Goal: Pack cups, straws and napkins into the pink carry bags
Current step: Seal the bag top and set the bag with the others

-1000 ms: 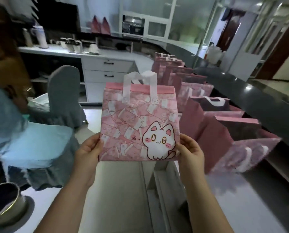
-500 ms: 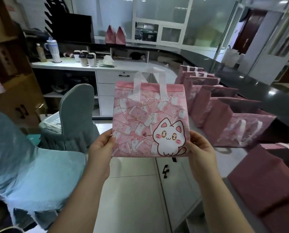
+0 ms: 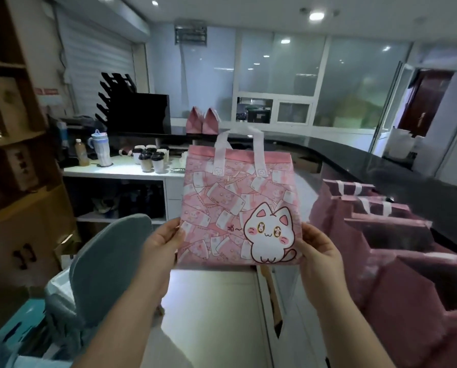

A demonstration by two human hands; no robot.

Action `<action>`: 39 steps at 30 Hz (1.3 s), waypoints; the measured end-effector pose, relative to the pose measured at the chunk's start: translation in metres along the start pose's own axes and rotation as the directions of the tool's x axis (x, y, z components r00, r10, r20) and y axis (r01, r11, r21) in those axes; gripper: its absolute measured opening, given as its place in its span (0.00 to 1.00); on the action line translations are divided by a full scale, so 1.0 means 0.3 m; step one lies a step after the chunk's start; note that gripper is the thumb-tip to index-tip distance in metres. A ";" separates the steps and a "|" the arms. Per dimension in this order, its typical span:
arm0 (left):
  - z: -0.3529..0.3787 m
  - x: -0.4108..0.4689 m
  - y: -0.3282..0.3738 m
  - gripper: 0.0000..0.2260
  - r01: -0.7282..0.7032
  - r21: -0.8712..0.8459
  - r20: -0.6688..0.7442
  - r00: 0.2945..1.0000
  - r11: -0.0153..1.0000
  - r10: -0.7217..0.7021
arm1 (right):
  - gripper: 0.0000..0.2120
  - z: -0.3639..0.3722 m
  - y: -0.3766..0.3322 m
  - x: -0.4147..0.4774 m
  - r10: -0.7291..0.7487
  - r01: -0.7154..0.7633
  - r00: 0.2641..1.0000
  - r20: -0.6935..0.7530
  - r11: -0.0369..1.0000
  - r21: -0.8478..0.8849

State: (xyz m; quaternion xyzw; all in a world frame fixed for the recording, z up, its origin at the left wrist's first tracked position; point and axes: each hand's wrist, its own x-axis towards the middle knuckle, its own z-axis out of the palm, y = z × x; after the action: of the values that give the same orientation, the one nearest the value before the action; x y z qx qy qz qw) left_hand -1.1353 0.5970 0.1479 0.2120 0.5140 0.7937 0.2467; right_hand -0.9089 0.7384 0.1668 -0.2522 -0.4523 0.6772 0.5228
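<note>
Pink bag up in midair btwn benches, my left hand & right hand pinching its bottom corners. Feels light, floppy, prob empty; handles better for carrying.

bag: pink, banknote print, white cat | handles: white | cups: white, black lids

pink cat-print carry bag | upright, flat, held aloft | lidded cups | clustered on white counter
</note>
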 end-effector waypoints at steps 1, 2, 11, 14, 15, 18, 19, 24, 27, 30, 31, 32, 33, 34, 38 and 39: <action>0.012 0.097 0.012 0.11 -0.023 0.021 0.006 1.000 1.000 0.023 | 0.14 0.045 0.008 0.094 0.011 -0.011 1.000 0.016 1.000 0.010; 0.021 0.191 0.025 0.11 -0.044 0.046 0.010 0.999 0.998 0.043 | 0.14 0.093 0.019 0.183 0.023 -0.023 0.999 0.039 1.000 0.006; -0.004 1.028 0.167 0.09 -0.179 0.074 -0.009 0.984 0.981 0.180 | 0.15 0.562 0.200 0.893 -0.051 0.052 0.987 0.153 0.999 -0.003; 0.014 1.293 0.189 0.09 -0.207 0.037 0.024 0.978 0.978 0.206 | 0.15 0.685 0.255 1.106 -0.077 0.073 0.987 0.144 0.997 0.037; 0.023 1.382 0.195 0.09 -0.212 0.032 0.043 0.977 0.977 0.210 | 0.16 0.725 0.270 1.180 -0.085 0.080 0.988 0.131 0.996 0.046; 0.058 1.646 0.221 0.09 -0.236 0.034 0.097 0.968 0.971 0.232 | 0.17 0.838 0.305 1.400 -0.107 0.101 0.990 0.095 0.992 0.070; 0.075 1.731 0.226 0.09 -0.244 0.037 0.108 0.965 0.969 0.238 | 0.17 0.871 0.314 1.471 -0.113 0.107 0.990 0.084 0.992 0.071; 0.193 2.121 0.202 0.08 -0.219 0.009 0.139 0.967 0.976 0.215 | 0.15 0.964 0.351 1.809 -0.170 0.167 0.984 0.057 0.984 0.066; 0.272 2.319 0.129 0.09 -0.187 -0.015 0.144 0.972 0.982 0.188 | 0.14 0.972 0.401 1.993 -0.188 0.187 0.981 0.039 0.982 0.030; 0.354 2.497 0.042 0.10 -0.171 -0.014 0.161 0.972 0.985 0.171 | 0.13 0.957 0.469 2.187 -0.186 0.186 0.982 0.018 0.983 0.014; 0.383 2.558 0.011 0.09 -0.167 -0.010 0.169 0.972 0.986 0.166 | 0.13 0.950 0.490 2.258 -0.187 0.187 0.982 0.016 0.982 0.005; 0.413 2.619 -0.019 0.10 -0.160 -0.003 0.175 0.972 0.987 0.158 | 0.14 0.942 0.509 2.329 -0.190 0.190 0.982 0.014 0.982 -0.004; 0.446 2.683 -0.046 0.10 -0.155 0.003 0.178 0.972 0.988 0.152 | 0.14 0.935 0.526 2.401 -0.195 0.195 0.981 0.011 0.981 -0.012; 0.482 2.750 -0.068 0.10 -0.152 0.006 0.186 0.971 0.988 0.148 | 0.14 0.931 0.538 2.476 -0.201 0.201 0.980 0.009 0.980 -0.015; 0.639 3.026 -0.112 0.11 -0.150 0.018 0.201 0.969 0.988 0.144 | 0.14 0.942 0.557 2.784 -0.208 0.208 0.978 0.005 0.978 -0.031; 0.673 3.098 -0.116 0.11 -0.156 0.020 0.201 0.968 0.988 0.149 | 0.15 0.948 0.557 2.864 -0.213 0.214 0.977 0.014 0.976 -0.036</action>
State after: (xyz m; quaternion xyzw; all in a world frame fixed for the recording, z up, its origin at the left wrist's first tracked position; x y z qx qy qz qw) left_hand -1.7427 1.3195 0.2698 0.3334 0.4832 0.7757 0.2314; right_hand -1.5012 1.4361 0.2650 -0.2085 -0.4920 0.6097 0.5854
